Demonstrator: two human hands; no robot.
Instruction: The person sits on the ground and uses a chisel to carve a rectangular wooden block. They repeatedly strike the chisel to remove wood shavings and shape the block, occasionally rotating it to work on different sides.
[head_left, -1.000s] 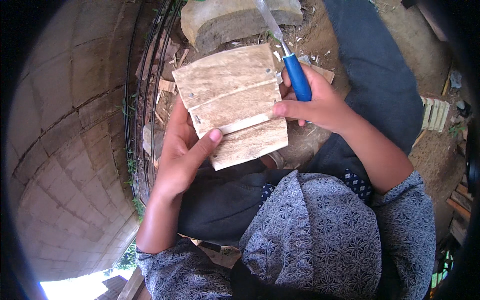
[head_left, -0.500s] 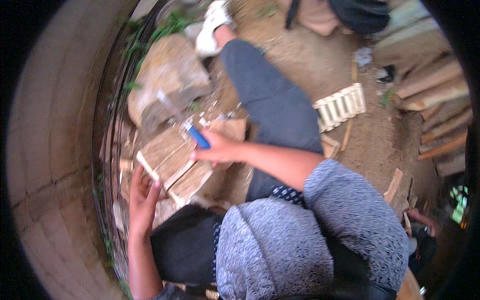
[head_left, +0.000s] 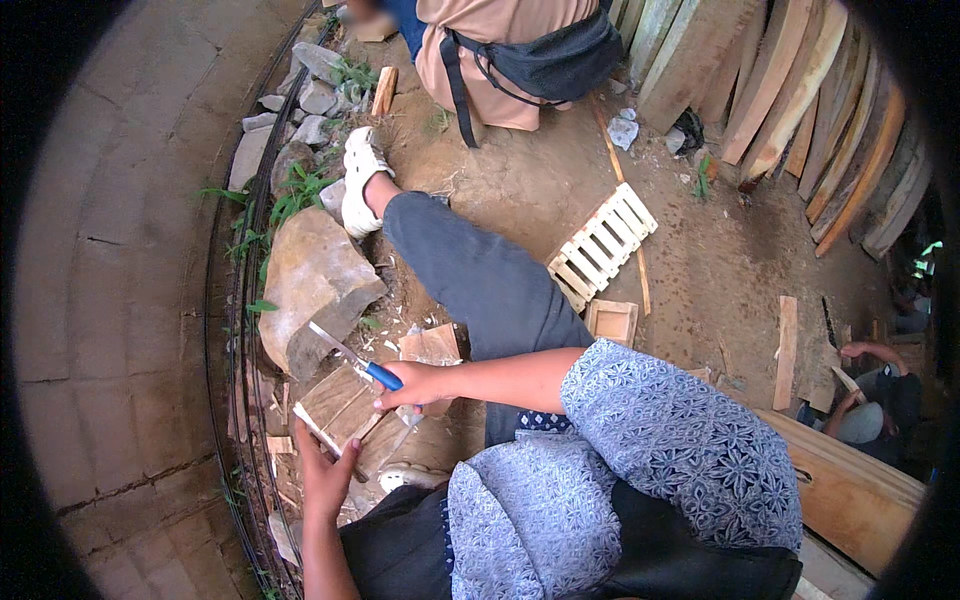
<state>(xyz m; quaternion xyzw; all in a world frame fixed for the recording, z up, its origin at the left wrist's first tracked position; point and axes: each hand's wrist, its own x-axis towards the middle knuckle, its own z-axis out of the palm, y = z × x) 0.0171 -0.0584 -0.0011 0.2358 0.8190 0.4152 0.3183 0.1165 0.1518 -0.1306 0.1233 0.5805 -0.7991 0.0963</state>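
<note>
In my right hand (head_left: 415, 385) is a blue-handled tool (head_left: 384, 376) with a long thin metal blade pointing up and left; I cannot tell if it is a knife or a chisel. The fingers are closed around its handle, just over a small wooden panel (head_left: 345, 397) made of boards with gaps between them. My left hand (head_left: 325, 472) grips the panel's near left edge, the thumb on top and the fingers partly hidden below. Beside the panel, on the far right, lies a flat piece of wood (head_left: 430, 343).
A large rock (head_left: 312, 275) stands beyond the panel. Black cables (head_left: 245, 330) run along a concrete slab at left. A slatted wooden piece (head_left: 605, 240) and a small wooden frame (head_left: 612, 320) lie right of my leg. Planks (head_left: 780, 90) lean at far right; other people sit nearby.
The view has shifted, bringing more of the seated person and planks into sight. Both hands stay at the panel, the right one still holding the blue-handled tool.
</note>
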